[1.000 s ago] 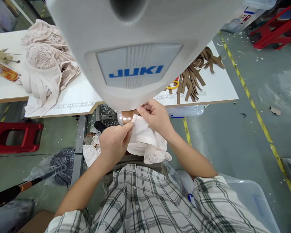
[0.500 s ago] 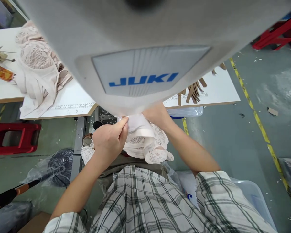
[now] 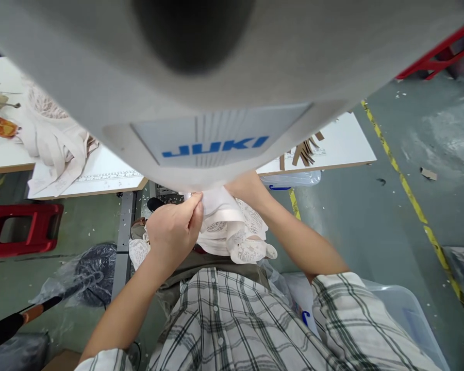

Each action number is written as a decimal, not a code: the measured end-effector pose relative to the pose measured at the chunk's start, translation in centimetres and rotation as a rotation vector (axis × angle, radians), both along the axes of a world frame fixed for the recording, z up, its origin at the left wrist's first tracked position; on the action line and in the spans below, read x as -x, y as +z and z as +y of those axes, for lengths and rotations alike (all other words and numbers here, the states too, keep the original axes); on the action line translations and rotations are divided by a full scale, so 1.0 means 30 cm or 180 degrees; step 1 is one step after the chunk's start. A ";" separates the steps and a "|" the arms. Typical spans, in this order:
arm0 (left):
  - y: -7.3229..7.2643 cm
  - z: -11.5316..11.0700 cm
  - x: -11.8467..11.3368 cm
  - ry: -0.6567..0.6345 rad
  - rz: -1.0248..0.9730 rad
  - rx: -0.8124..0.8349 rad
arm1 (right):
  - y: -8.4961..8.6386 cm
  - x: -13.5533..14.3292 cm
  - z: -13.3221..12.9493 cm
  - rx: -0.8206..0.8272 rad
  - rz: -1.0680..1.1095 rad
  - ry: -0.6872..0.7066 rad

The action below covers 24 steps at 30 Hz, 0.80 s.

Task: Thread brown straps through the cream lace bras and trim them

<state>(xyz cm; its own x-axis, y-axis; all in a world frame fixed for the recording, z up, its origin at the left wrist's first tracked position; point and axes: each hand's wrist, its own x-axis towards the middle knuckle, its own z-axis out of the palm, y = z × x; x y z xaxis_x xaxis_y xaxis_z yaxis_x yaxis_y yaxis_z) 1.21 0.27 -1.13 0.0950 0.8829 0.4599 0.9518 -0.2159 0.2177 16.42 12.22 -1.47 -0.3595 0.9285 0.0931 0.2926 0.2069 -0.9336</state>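
Observation:
A pale lace bra (image 3: pixel 232 226) hangs in folds below the white JUKI sewing machine head (image 3: pixel 216 123), over my lap. My left hand (image 3: pixel 174 224) is closed, thumb and fingertips pinching the edge of its smooth fabric just under the machine. On the other side, my right hand (image 3: pixel 245 188) lies against the same cloth; the machine head covers its fingers, so their grip cannot be seen. The needle area is hidden too.
More pale lace garments (image 3: pixel 58 139) lie heaped on the white table (image 3: pixel 112 178) at left, near an orange packet (image 3: pixel 0 123). Brown strips (image 3: pixel 305 152) lie at right. A red stool (image 3: pixel 23 229) and a clear plastic bin (image 3: pixel 406 314) stand on the floor.
The view has shifted, and the machine head now fills more of its upper part. Both hands stay at the fabric in nearly the same position.

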 end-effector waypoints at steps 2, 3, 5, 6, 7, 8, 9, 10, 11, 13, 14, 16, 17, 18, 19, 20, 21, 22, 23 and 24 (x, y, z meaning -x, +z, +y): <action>-0.001 0.000 0.001 0.0004 0.0007 0.0015 | 0.000 -0.001 -0.002 -0.0003 0.0016 0.0013; -0.001 0.000 0.001 0.0005 0.0012 0.0012 | -0.001 -0.002 -0.003 -0.0008 0.0024 0.0017; -0.002 0.000 0.001 0.0007 0.0028 0.0011 | -0.003 -0.003 -0.004 -0.0003 0.0043 0.0018; -0.002 0.000 0.000 0.0016 0.0035 0.0021 | -0.004 -0.003 -0.004 0.0015 0.0039 0.0024; -0.001 0.000 0.000 0.0025 0.0042 0.0029 | -0.004 -0.002 -0.003 0.0032 0.0019 0.0022; 0.000 -0.001 -0.001 0.0032 0.0050 0.0038 | -0.005 -0.002 -0.003 0.0043 -0.0014 0.0010; 0.001 -0.001 -0.003 0.0031 0.0056 0.0048 | -0.005 -0.002 -0.002 0.0043 -0.0045 -0.0007; 0.002 -0.002 -0.004 0.0020 0.0060 0.0056 | -0.005 -0.001 -0.002 0.0032 -0.0065 -0.0025; 0.003 -0.003 -0.004 0.0002 0.0059 0.0054 | -0.004 -0.002 -0.003 0.0013 -0.0070 -0.0035; 0.003 -0.005 -0.004 -0.0049 0.0067 0.0042 | -0.004 -0.003 -0.005 -0.0017 -0.0033 -0.0045; 0.002 -0.006 -0.003 -0.0072 0.0069 0.0033 | -0.004 -0.005 -0.006 -0.0021 -0.0002 -0.0040; 0.001 -0.008 -0.001 -0.0123 0.0073 0.0006 | -0.005 -0.008 -0.010 -0.0018 0.0056 -0.0047; 0.000 -0.008 0.001 -0.0150 0.0070 -0.0008 | -0.006 -0.010 -0.011 -0.0016 0.0086 -0.0050; 0.000 -0.009 0.002 -0.0172 0.0066 -0.0016 | -0.008 -0.012 -0.013 -0.0016 0.0116 -0.0047; 0.000 -0.009 0.003 -0.0182 0.0066 -0.0020 | -0.009 -0.013 -0.014 -0.0013 0.0143 -0.0047; 0.001 -0.008 0.004 -0.0182 0.0070 -0.0015 | -0.010 -0.014 -0.015 -0.0005 0.0162 -0.0052; 0.002 -0.008 0.004 -0.0168 0.0070 -0.0008 | -0.011 -0.014 -0.016 0.0009 0.0174 -0.0053; 0.003 -0.007 0.004 -0.0146 0.0070 0.0007 | -0.012 -0.014 -0.016 0.0030 0.0184 -0.0048; 0.004 -0.007 0.004 -0.0124 0.0071 0.0027 | -0.013 -0.014 -0.017 0.0054 0.0201 -0.0053; 0.005 -0.006 0.004 -0.0108 0.0068 0.0044 | -0.014 -0.013 -0.017 0.0071 0.0227 -0.0063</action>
